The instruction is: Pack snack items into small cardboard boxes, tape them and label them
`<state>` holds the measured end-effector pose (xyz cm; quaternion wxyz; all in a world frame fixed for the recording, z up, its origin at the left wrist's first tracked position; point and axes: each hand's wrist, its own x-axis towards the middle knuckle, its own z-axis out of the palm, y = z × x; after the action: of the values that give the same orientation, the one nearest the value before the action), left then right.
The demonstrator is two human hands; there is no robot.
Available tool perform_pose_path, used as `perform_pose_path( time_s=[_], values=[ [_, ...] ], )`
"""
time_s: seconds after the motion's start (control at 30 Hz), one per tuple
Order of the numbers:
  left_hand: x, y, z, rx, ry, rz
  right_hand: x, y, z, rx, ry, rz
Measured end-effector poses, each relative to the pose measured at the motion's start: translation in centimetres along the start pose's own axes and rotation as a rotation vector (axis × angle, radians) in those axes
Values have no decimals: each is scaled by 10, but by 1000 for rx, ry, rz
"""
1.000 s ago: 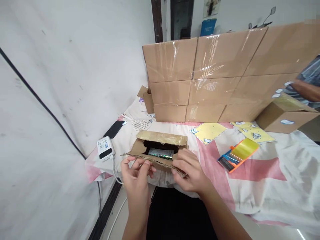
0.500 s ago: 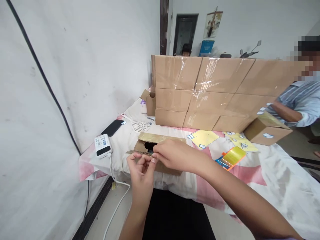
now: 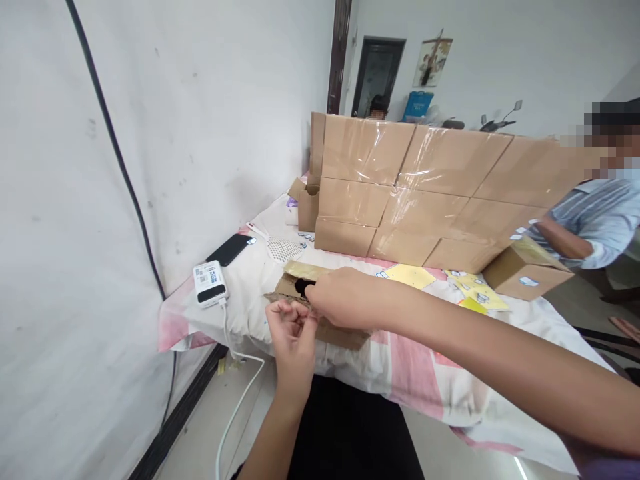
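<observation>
Small cardboard box [image 3: 320, 320] at the table's near edge isn't closed yet: left hand [image 3: 293, 333] pinches its front flap, right hand [image 3: 345, 297] curls over the opening.

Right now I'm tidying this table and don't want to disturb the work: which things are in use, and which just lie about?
In use:
left hand and right hand, both on the open cardboard box.

Lying about:
power bank with its white cable
black phone
yellow sheets
stacked taped cartons
</observation>
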<state>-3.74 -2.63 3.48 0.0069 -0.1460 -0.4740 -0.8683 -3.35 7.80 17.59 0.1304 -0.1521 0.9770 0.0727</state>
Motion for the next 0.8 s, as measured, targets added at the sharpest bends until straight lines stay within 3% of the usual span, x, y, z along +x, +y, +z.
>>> perform_pose_path(
  time_s=[0.3,0.5,0.63,0.8],
  values=[
    [0,3,1,114,32,-14,-6,13,4,23,25,-10],
    [2,5,-8,435,-187,-287,-16,20,0,174,-29,30],
    [7,5,-9,356,-264,-384,-17,17,1,179,-20,-4],
    [4,-5,-4,281,-181,-282,-6,19,4,102,-50,-34]
  ],
)
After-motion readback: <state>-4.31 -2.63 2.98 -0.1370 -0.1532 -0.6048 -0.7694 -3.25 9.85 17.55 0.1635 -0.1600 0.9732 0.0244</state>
